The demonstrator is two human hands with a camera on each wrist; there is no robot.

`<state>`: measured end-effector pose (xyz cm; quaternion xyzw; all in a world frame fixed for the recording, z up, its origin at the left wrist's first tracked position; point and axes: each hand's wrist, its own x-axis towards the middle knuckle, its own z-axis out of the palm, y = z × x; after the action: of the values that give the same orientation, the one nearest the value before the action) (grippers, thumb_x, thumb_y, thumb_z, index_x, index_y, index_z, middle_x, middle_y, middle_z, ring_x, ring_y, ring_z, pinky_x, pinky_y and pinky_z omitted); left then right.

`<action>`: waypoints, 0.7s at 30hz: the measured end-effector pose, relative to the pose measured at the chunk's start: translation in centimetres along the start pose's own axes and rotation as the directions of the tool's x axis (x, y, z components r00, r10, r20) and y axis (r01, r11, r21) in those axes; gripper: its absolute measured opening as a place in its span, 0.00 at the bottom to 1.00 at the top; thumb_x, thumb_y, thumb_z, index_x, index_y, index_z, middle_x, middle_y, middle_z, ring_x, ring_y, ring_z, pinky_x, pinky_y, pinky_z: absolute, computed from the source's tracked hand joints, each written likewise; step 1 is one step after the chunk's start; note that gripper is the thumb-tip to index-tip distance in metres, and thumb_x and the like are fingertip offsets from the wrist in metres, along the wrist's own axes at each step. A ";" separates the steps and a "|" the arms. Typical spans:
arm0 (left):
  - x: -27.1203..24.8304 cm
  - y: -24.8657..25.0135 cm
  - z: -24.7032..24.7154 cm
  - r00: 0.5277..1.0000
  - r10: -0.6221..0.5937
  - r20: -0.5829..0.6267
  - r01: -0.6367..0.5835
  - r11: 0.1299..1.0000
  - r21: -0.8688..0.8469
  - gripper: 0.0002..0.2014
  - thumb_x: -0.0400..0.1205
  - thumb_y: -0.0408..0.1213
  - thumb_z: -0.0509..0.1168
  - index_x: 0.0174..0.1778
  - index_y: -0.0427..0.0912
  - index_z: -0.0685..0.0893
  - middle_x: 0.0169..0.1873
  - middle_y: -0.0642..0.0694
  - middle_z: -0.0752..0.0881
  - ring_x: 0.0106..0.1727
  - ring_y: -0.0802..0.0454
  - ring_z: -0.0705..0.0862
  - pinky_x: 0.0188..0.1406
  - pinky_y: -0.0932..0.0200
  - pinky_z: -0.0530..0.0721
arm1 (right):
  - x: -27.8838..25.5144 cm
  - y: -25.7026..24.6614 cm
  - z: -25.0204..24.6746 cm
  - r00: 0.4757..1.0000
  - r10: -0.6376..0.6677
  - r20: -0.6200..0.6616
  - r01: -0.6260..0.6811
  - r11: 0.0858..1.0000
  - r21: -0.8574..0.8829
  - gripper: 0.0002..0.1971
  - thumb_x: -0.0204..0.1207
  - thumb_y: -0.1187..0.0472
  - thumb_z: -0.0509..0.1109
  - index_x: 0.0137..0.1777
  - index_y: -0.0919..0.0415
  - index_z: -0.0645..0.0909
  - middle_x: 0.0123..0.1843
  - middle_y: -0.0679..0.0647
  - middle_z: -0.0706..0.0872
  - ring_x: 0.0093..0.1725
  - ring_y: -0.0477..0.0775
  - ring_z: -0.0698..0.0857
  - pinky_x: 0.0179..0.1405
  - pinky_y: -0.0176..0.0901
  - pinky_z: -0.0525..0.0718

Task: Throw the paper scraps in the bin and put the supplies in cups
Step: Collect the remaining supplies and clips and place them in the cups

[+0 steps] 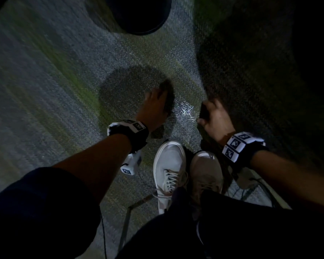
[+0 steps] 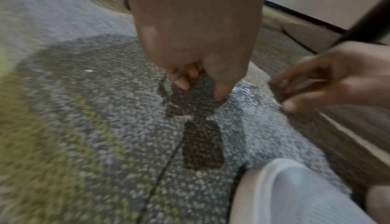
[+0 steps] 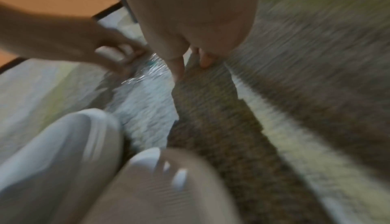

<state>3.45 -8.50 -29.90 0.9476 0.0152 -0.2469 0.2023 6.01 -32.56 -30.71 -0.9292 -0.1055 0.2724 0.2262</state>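
Both hands hold nothing: the left hand (image 1: 155,107) and right hand (image 1: 214,118) reach down, fingers loosely bent, beside shiny clips (image 1: 184,110) on the carpet (image 1: 64,75). Picking up is still left.

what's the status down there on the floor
Left hand and right hand empty, fingers down either side of shiny pile on carpet. Nothing picked up. Shoes close by.

Likely an office: patterned grey-green carpet tiles (image 1: 67,75) cover the floor, a metal furniture leg (image 1: 124,227) and a trailing cable (image 1: 103,234) stand beside the person's shoes (image 1: 171,171)
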 end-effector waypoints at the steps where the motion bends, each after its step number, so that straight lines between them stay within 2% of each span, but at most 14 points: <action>1: 0.1 0.4 0.2 1.000 0.027 0.011 -0.027 1.000 0.005 0.36 0.77 0.40 0.71 0.80 0.33 0.67 0.74 0.28 0.69 0.74 0.28 0.68 0.76 0.38 0.67 | 0.0 -0.4 0.8 0.999 -0.049 -0.024 0.048 0.999 -0.008 0.31 0.72 0.62 0.76 0.75 0.64 0.72 0.71 0.64 0.72 0.68 0.66 0.76 0.72 0.47 0.74; 3: 0.3 1.3 0.9 0.996 0.086 0.036 -0.086 0.996 -0.005 0.29 0.75 0.36 0.68 0.74 0.34 0.75 0.68 0.31 0.75 0.69 0.30 0.74 0.69 0.36 0.75 | 0.3 -1.1 1.9 0.990 -0.140 -0.030 0.140 0.990 0.006 0.27 0.70 0.65 0.75 0.71 0.66 0.76 0.65 0.63 0.74 0.65 0.65 0.77 0.70 0.48 0.76; 5: 0.3 2.0 1.1 0.988 0.132 0.077 -0.130 0.991 -0.028 0.23 0.74 0.33 0.65 0.67 0.34 0.80 0.62 0.32 0.79 0.65 0.32 0.78 0.60 0.37 0.80 | 0.8 -1.8 2.0 0.981 -0.193 -0.009 0.193 0.977 0.089 0.24 0.70 0.67 0.75 0.67 0.66 0.80 0.60 0.62 0.78 0.57 0.62 0.81 0.63 0.50 0.81; 7: 0.4 1.8 0.6 0.987 0.146 0.065 -0.142 0.987 -0.070 0.21 0.74 0.33 0.65 0.64 0.34 0.83 0.59 0.32 0.81 0.62 0.32 0.79 0.60 0.41 0.80 | 1.3 -1.7 1.1 0.981 -0.191 -0.032 0.193 0.964 0.184 0.21 0.69 0.68 0.77 0.64 0.66 0.83 0.57 0.60 0.81 0.52 0.56 0.84 0.60 0.38 0.80; 8: 0.4 1.3 0.2 0.990 0.139 0.034 -0.135 0.986 -0.097 0.21 0.74 0.36 0.67 0.63 0.35 0.84 0.57 0.32 0.82 0.60 0.31 0.80 0.59 0.43 0.78 | 1.4 -1.4 0.3 0.984 -0.169 -0.053 0.176 0.964 0.201 0.20 0.69 0.69 0.77 0.63 0.65 0.84 0.56 0.59 0.82 0.51 0.52 0.83 0.59 0.31 0.77; 9: 0.2 0.8 -0.2 0.991 0.134 0.013 -0.131 0.984 -0.119 0.23 0.73 0.38 0.69 0.64 0.36 0.84 0.56 0.32 0.82 0.59 0.31 0.80 0.59 0.44 0.78 | 1.5 -0.8 -0.4 0.989 -0.133 -0.062 0.143 0.968 0.207 0.20 0.69 0.70 0.77 0.63 0.64 0.84 0.56 0.58 0.83 0.51 0.49 0.82 0.58 0.28 0.75; 10: 0.1 0.1 -0.6 0.990 0.140 -0.003 -0.139 0.981 -0.132 0.25 0.72 0.41 0.71 0.65 0.36 0.84 0.56 0.31 0.82 0.59 0.31 0.80 0.60 0.43 0.78 | 1.4 -0.1 -1.0 0.996 -0.084 -0.044 0.091 0.974 0.209 0.21 0.70 0.69 0.76 0.64 0.63 0.83 0.56 0.58 0.83 0.52 0.49 0.82 0.59 0.30 0.75; 12: -0.4 -0.8 -1.2 0.988 0.154 0.021 -0.151 0.984 -0.092 0.31 0.70 0.44 0.74 0.69 0.38 0.81 0.60 0.32 0.80 0.62 0.31 0.79 0.62 0.42 0.78 | 1.1 1.6 -1.4 0.999 -0.005 0.036 -0.002 0.983 0.185 0.22 0.71 0.69 0.75 0.66 0.61 0.81 0.57 0.60 0.83 0.56 0.55 0.83 0.63 0.42 0.79; 13: -0.7 -1.0 -1.3 0.987 0.147 0.063 -0.144 0.988 -0.049 0.34 0.69 0.45 0.77 0.71 0.39 0.78 0.63 0.33 0.79 0.64 0.32 0.77 0.64 0.43 0.77 | 0.9 2.2 -1.2 0.998 0.001 0.064 -0.011 0.989 0.147 0.22 0.71 0.68 0.75 0.66 0.60 0.80 0.58 0.61 0.83 0.57 0.58 0.83 0.63 0.47 0.80; 15: -0.9 -0.9 -0.8 0.982 0.126 0.138 -0.131 0.991 0.026 0.38 0.66 0.45 0.81 0.72 0.41 0.76 0.65 0.36 0.76 0.66 0.35 0.75 0.64 0.44 0.74 | 0.4 2.7 -0.5 0.997 -0.038 0.064 0.033 0.996 0.081 0.22 0.69 0.68 0.76 0.63 0.61 0.80 0.56 0.62 0.82 0.55 0.62 0.83 0.59 0.49 0.81; 16: -0.9 -0.5 -0.5 0.981 0.118 0.155 -0.128 0.990 0.052 0.36 0.66 0.45 0.81 0.69 0.41 0.76 0.64 0.38 0.76 0.66 0.36 0.76 0.63 0.45 0.74 | 0.3 2.3 -0.2 0.997 -0.066 0.037 0.063 0.995 0.080 0.19 0.68 0.69 0.76 0.60 0.62 0.82 0.54 0.62 0.81 0.52 0.62 0.84 0.56 0.48 0.81; 18: -0.5 0.9 0.3 0.981 0.097 0.170 -0.111 0.991 0.077 0.26 0.71 0.45 0.77 0.62 0.40 0.79 0.60 0.38 0.80 0.62 0.37 0.79 0.57 0.47 0.75 | 0.4 0.8 0.5 0.991 -0.136 -0.019 0.137 0.986 0.094 0.12 0.68 0.72 0.74 0.51 0.64 0.84 0.50 0.61 0.82 0.45 0.62 0.85 0.48 0.49 0.84; 21: 0.6 2.6 0.9 0.986 0.063 0.157 -0.063 0.998 -0.006 0.12 0.77 0.43 0.70 0.51 0.40 0.83 0.52 0.37 0.86 0.56 0.36 0.85 0.51 0.46 0.79 | 1.3 -1.4 1.3 0.983 -0.182 -0.011 0.182 0.976 0.118 0.07 0.66 0.71 0.72 0.43 0.62 0.84 0.44 0.59 0.84 0.41 0.62 0.85 0.42 0.55 0.86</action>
<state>3.92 -11.32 -29.94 0.9251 -0.0305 -0.3143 0.2109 6.25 -30.48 -31.64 -0.9007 -0.1736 0.2563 0.3048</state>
